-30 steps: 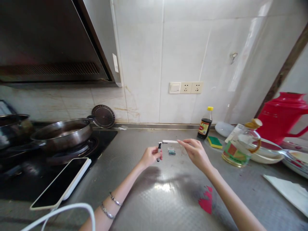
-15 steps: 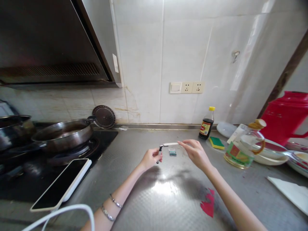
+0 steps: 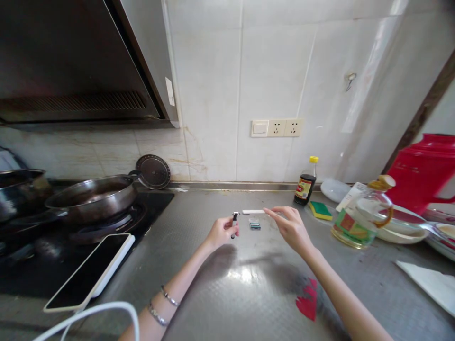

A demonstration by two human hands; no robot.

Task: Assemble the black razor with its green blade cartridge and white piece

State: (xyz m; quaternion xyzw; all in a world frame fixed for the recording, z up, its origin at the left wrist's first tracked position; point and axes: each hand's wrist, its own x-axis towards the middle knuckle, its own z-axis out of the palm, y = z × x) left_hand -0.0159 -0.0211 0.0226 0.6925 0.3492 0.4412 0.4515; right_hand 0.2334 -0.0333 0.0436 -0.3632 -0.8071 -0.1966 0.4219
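My left hand (image 3: pixel 224 232) is closed around a small black and grey handle (image 3: pixel 234 225), held upright with a short crosspiece at its top. My right hand (image 3: pixel 287 222) pinches the right end of a thin white stick (image 3: pixel 252 211), which points left toward the top of the handle with a small gap between them. Below the stick, a small teal and dark piece (image 3: pixel 255 226) lies on the steel counter (image 3: pixel 213 303).
At the right are a soy sauce bottle (image 3: pixel 304 183), a sponge (image 3: pixel 320 210), a glass jug (image 3: pixel 359 220) and a red thermos (image 3: pixel 423 173). Red scraps (image 3: pixel 308 303) lie near my right forearm. A phone (image 3: pixel 88 272) and a pan (image 3: pixel 94 196) are at the left.
The handle in my left hand has turned more upright and shifted slightly left. A gap now shows between its top and the white stick, which touched or overlapped before.
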